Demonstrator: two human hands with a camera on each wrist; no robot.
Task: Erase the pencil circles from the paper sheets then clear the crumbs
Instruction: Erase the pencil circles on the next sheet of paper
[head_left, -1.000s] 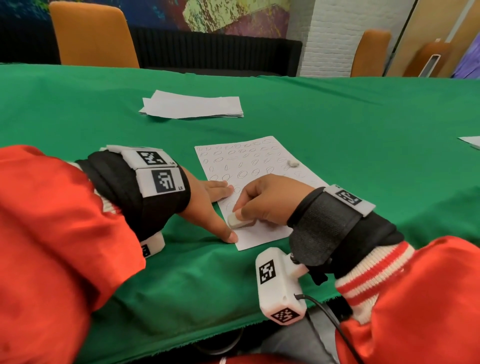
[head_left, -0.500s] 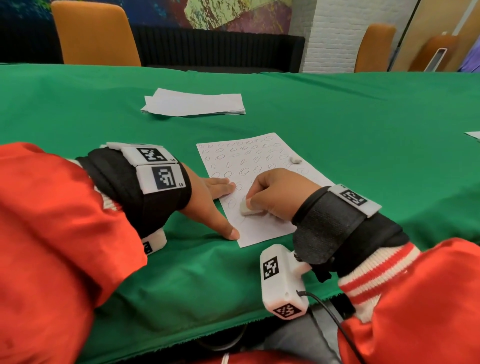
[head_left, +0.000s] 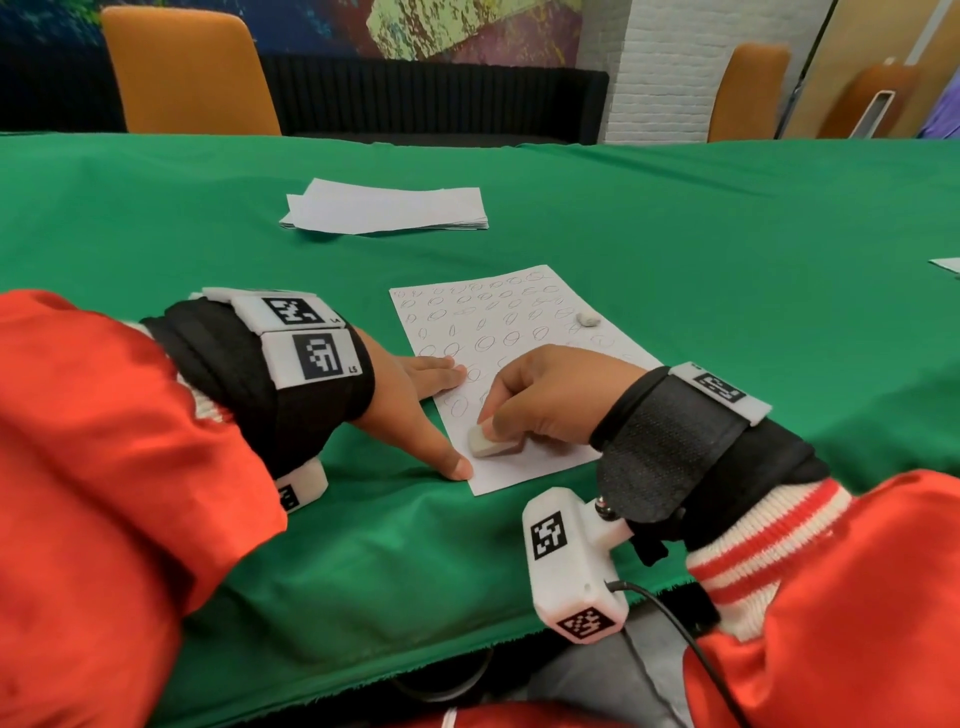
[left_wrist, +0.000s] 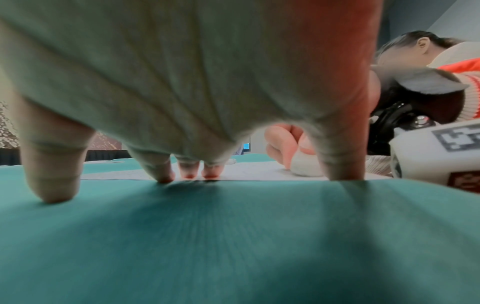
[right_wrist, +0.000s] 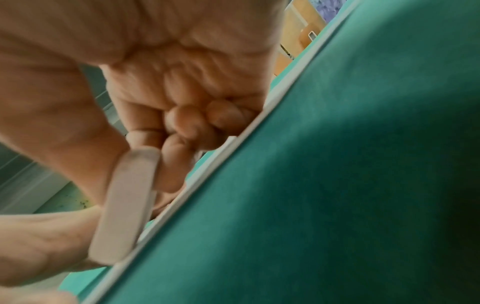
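A white paper sheet (head_left: 498, 322) covered with several pencil circles lies on the green tablecloth (head_left: 727, 249). My right hand (head_left: 540, 400) grips a white eraser (head_left: 491, 441) and presses it on the sheet's near part. In the right wrist view the eraser (right_wrist: 127, 197) sits between thumb and curled fingers. My left hand (head_left: 415, 405) lies spread, fingers straight, pressing the sheet's left edge; its thumb touches the near left corner. In the left wrist view its fingertips (left_wrist: 187, 174) rest at the paper edge (left_wrist: 249, 172). A second small eraser piece (head_left: 587, 319) lies on the sheet's right side.
A stack of white sheets (head_left: 384, 210) lies farther back on the table. Another paper corner (head_left: 948, 265) shows at the right edge. Orange chairs (head_left: 187, 73) stand behind the table. The table's near edge runs just below my wrists.
My right hand moved the eraser up the sheet and then back down to the near part. The left hand stayed in place on the paper.
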